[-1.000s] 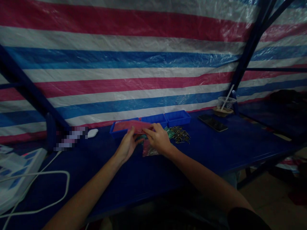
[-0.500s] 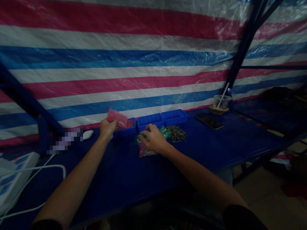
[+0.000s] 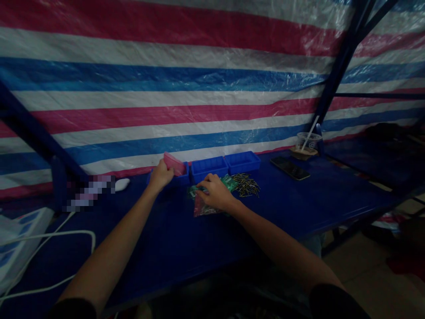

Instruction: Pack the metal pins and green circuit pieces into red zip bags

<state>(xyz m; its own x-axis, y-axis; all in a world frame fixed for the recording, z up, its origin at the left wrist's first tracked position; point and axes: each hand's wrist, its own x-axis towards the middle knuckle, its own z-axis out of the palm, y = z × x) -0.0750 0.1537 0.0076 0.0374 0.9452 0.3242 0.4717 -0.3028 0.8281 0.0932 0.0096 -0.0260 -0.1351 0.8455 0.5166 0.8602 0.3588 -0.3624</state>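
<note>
My left hand point(image 3: 161, 176) is closed on a pink plastic bag point(image 3: 174, 164), holding it up over the left blue bin point(image 3: 181, 180). My right hand point(image 3: 214, 191) is on the right, palm down, with fingers bent and a gap between thumb and forefinger. Beneath it lies another pink plastic bag point(image 3: 202, 210) with small contents I cannot make out. Green plastic packaging point(image 3: 229, 181) shows on both sides of the right hand, partly covered by it. Beside that is a loose pile of screws or similar thin metal pieces point(image 3: 246, 185).
A middle blue bin point(image 3: 209, 166) and a right blue bin point(image 3: 242, 162) stand against the striped sheet. Farther right are a phone point(image 3: 290, 168) and a plastic cup with a straw point(image 3: 304, 146). At left lie a white mouse point(image 3: 121, 184), white cables and a white box point(image 3: 25, 248).
My left hand has moved right and slightly down with the pink bag, closer over the left bin. My right hand stays over the bags, with its fingers drawn in slightly.
</note>
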